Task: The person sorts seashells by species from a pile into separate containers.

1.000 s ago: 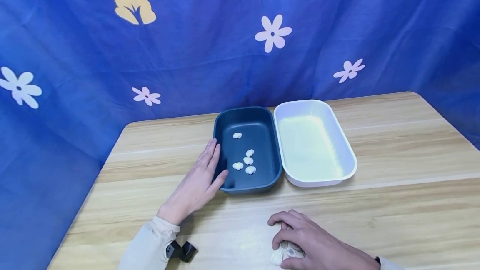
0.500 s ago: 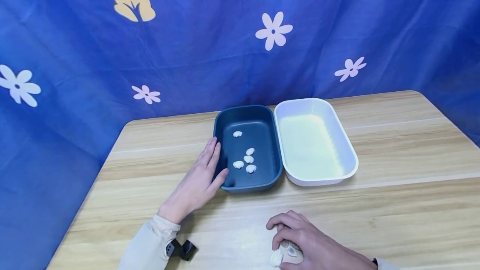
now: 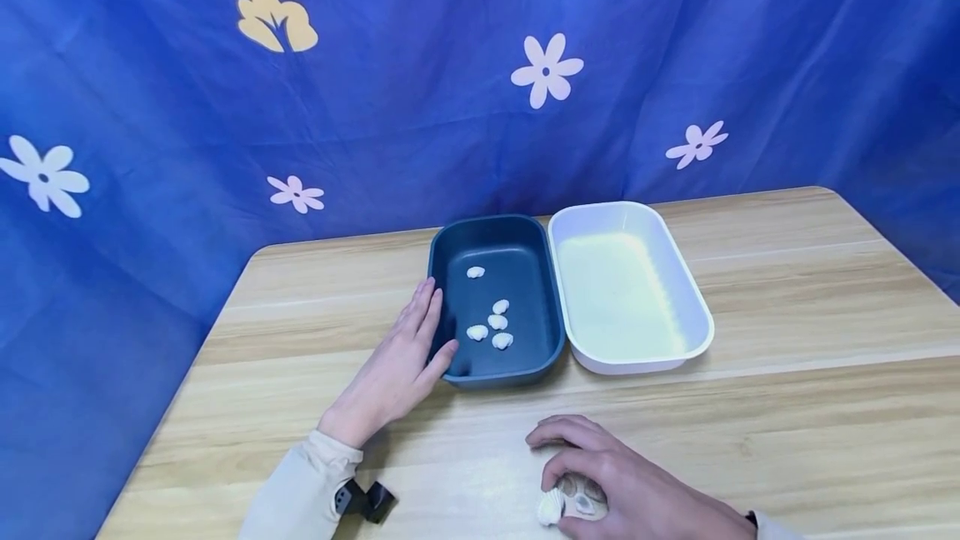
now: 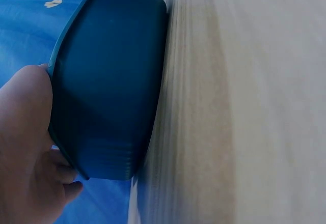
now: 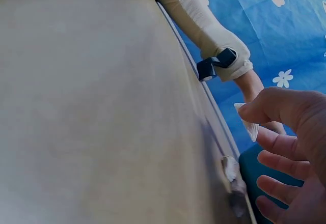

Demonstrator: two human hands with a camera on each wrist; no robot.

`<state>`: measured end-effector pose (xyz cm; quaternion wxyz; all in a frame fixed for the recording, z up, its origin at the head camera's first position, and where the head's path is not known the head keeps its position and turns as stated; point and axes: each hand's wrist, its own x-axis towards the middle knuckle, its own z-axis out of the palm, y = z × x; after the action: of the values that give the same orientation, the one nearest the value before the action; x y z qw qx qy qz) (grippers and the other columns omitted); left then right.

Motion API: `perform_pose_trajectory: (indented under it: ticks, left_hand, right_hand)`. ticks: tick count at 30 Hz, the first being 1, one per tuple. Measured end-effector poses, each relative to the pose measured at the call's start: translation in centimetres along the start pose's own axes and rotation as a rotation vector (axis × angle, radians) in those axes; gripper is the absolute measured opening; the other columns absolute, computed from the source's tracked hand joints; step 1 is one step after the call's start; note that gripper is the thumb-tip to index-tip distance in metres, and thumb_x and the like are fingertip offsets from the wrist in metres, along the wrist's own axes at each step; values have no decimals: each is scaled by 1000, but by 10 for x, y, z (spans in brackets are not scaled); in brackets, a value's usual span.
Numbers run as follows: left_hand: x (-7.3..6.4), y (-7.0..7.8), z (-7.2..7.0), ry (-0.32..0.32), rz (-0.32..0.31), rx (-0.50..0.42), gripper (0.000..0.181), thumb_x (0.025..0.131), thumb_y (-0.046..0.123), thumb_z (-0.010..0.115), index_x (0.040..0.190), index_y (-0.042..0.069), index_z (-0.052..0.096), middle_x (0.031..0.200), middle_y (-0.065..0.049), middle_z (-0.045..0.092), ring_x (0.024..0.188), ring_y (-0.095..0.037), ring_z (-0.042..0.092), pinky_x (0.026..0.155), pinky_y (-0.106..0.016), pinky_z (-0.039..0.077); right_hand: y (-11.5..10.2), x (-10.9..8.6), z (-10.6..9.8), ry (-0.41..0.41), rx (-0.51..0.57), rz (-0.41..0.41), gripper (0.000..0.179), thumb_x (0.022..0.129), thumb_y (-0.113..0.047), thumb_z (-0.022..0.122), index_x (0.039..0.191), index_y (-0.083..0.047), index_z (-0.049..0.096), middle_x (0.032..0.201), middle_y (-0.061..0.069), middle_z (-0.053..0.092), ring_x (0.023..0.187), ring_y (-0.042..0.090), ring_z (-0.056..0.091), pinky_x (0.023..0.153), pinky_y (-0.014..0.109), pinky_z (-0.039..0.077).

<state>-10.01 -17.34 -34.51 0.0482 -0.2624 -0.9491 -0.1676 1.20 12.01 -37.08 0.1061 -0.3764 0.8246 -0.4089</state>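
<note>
Blue curtain (image 3: pixel 420 107) backs the bench (image 3: pixel 795 407), where your right grip (image 3: pixel 615 473) pinches a white shell (image 3: pixel 551 507) beside the loose shells (image 3: pixel 583 506). You seem mid-pickup; the next move likely calls for a clean lift. Open bench separates it from the dark tray (image 3: pixel 521 273), whose rim your left grip (image 3: pixel 393 369) touches, fingers extended.

No text, label, brand or number can be read in any view: none on the dark blue tray (image 3: pixel 528 290), the white tray (image 3: pixel 618 290) or the counter (image 3: pixel 795 315), and none on the blue curtain (image 3: pixel 412 123) (its printed flowers (image 3: pixel 558 87) carry no lettering). The black device (image 3: pixel 363 500) at the left cuff (image 3: pixel 330 458) has small marks, too tiny to make out.
</note>
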Motion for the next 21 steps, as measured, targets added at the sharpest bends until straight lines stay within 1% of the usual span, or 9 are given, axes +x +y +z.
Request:
perform_pose_trajectory:
  ticks: [6, 10, 13, 19, 21]
  left_hand:
    - [0, 0, 0, -8, -10, -4, 69, 101, 35, 46, 151, -6, 20, 160, -19, 11, 147, -33, 12, 115, -51, 22]
    - [-1, 0, 0, -10, -16, -5, 69, 101, 35, 46, 151, -5, 20, 160, -17, 9, 147, -32, 11, 115, -52, 22]
    - [-1, 0, 0, -12, -19, -6, 69, 101, 35, 46, 151, -5, 20, 161, -16, 8, 147, -31, 10, 115, -52, 22]
    - [-1, 0, 0, -15, -20, -4, 69, 101, 35, 46, 151, -4, 19, 160, -17, 8, 147, -32, 10, 115, -51, 22]
    - [0, 0, 0, -15, -18, -4, 69, 101, 35, 46, 151, -5, 19, 160, -17, 9, 147, -32, 10, 115, -51, 22]
  right_hand:
    - [-4, 2, -3, 30, 32, 2, 23, 87, -29, 73, 101, -37, 58, 139, -12, 45, 129, 11, 40, 104, 27, 41]
    - [-5, 2, -3, 31, 18, -5, 24, 85, -26, 74, 101, -36, 58, 139, -12, 45, 129, 11, 40, 104, 28, 42]
    - [-5, 3, -3, 32, -1, -11, 25, 85, -25, 75, 101, -35, 58, 139, -12, 45, 129, 11, 39, 104, 30, 42]
    - [-5, 3, -4, 20, 17, 25, 24, 85, -28, 74, 101, -37, 59, 139, -13, 45, 129, 10, 39, 104, 29, 42]
    - [-5, 4, -4, 30, 6, 9, 25, 85, -27, 75, 101, -36, 59, 139, -13, 45, 129, 10, 39, 104, 29, 42]
